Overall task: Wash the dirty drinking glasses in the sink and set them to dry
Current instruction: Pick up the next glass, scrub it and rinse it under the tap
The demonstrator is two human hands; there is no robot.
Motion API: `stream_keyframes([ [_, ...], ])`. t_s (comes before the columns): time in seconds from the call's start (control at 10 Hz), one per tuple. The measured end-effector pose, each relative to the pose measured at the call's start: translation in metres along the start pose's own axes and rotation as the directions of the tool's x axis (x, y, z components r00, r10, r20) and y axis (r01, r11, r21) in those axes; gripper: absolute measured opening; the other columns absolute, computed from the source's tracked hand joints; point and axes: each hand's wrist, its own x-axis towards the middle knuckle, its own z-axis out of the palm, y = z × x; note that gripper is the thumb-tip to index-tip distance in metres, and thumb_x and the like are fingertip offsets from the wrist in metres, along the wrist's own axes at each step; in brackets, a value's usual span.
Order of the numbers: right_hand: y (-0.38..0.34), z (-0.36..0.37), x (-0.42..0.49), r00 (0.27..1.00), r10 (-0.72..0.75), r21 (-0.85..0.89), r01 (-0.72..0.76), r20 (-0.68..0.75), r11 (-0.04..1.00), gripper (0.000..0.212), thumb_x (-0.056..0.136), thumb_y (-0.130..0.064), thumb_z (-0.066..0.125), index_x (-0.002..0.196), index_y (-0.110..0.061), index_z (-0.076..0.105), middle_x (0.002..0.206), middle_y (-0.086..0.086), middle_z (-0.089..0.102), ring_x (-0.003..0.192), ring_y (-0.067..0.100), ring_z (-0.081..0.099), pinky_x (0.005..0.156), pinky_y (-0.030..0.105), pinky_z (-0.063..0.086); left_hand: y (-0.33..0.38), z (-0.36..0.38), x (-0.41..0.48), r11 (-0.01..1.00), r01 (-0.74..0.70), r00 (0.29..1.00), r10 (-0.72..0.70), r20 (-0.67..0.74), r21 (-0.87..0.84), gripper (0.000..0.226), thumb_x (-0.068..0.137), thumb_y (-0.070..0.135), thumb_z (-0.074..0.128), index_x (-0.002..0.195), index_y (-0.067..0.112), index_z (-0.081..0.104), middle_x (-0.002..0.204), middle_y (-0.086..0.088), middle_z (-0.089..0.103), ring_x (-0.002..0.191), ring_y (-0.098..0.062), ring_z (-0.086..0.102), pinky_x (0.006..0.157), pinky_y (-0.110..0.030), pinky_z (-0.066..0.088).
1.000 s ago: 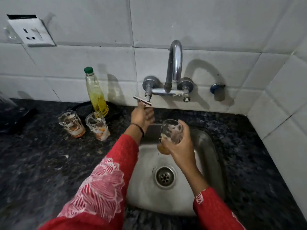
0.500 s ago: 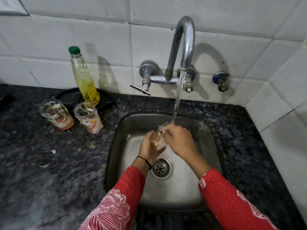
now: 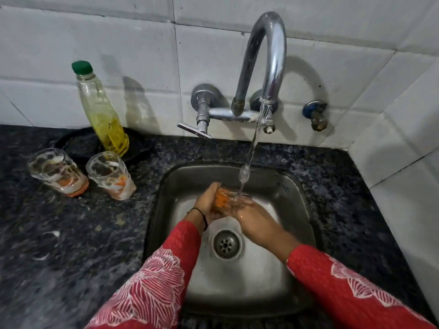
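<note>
Centre frame: your left hand (image 3: 209, 201) and right hand (image 3: 251, 216) both clasp the glass (image 3: 224, 198); keep its mouth under the stream (image 3: 249, 160); rotate slowly.

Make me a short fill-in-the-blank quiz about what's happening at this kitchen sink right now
Both hands hold one glass under running ____.
The number of dirty glasses waiting on the counter is ____.
The bottle behind them has a ____ cap.
The tap is mounted on the ____.

Missing words: water; two; green; wall
</note>
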Motion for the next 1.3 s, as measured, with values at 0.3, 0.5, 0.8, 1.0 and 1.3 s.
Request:
stream_keyframes([
  [0.3, -0.014, 0.043, 0.013, 0.947, 0.323, 0.394, -0.295, -0.003, 0.87, 0.03, 0.083, 0.013, 0.049, 0.109, 0.006, 0.062, 0.105, 0.017, 0.066, 0.1, 0.027, 0.061, 0.078, 0.028, 0.049, -0.035, 0.0, 0.021, 0.945, 0.031, 0.999, -0.037, -0.015, -0.327, 0.063, 0.098, 0.049, 0.031, 0.062, 0.009, 0.063, 0.052, -0.008, 0.066, 0.048, -0.017, 0.067, 0.057, -0.024, 0.053],
  [0.5, 0.013, 0.019, 0.015, 0.989, -0.109, -0.377, 0.064, -0.101, 0.924, 0.026, 0.085, 0.005, 0.052, 0.108, 0.008, 0.064, 0.112, 0.029, 0.063, 0.106, 0.045, 0.058, 0.089, 0.05, 0.048, -0.005, 0.001, 0.032, 0.96, 0.065, 0.994, -0.086, -0.065, -0.272, 0.067, 0.088, 0.06, 0.047, 0.103, -0.002, 0.068, 0.092, -0.018, 0.073, 0.079, -0.028, 0.07, 0.072, -0.038, 0.057],
  [0.8, -0.012, 0.036, 0.048, 0.865, 0.437, 0.709, -0.147, -0.246, 0.69, 0.029, 0.085, 0.004, 0.048, 0.099, -0.008, 0.069, 0.102, 0.006, 0.071, 0.096, 0.018, 0.066, 0.085, 0.033, 0.055, 0.002, 0.016, 0.03, 0.981, -0.023, 0.999, 0.019, -0.026, -0.195, 0.046, 0.093, 0.048, 0.046, 0.079, 0.007, 0.062, 0.068, -0.011, 0.065, 0.055, -0.018, 0.065, 0.055, -0.024, 0.056],
  [1.0, 0.035, 0.022, 0.017, 0.921, -0.307, -0.467, 0.168, -0.24, 0.868, 0.052, 0.08, -0.015, 0.024, 0.1, 0.001, 0.07, 0.103, 0.02, 0.07, 0.098, 0.038, 0.065, 0.082, 0.045, 0.054, 0.012, 0.015, 0.027, 0.98, 0.094, 0.995, -0.095, 0.0, -0.176, 0.057, 0.09, 0.053, 0.05, 0.076, 0.001, 0.069, 0.068, -0.016, 0.069, 0.062, -0.026, 0.068, 0.074, -0.038, 0.052],
  [1.3, 0.015, 0.041, 0.036, 0.96, 0.224, 0.608, -0.077, -0.17, 0.79, 0.015, 0.081, -0.001, 0.048, 0.09, 0.001, 0.06, 0.092, 0.013, 0.065, 0.092, 0.027, 0.061, 0.082, 0.038, 0.049, -0.01, 0.012, 0.027, 0.976, 0.093, 0.996, -0.089, 0.03, -0.197, 0.037, 0.091, 0.04, 0.055, 0.079, 0.006, 0.064, 0.066, -0.01, 0.068, 0.063, -0.02, 0.067, 0.068, -0.028, 0.056],
])
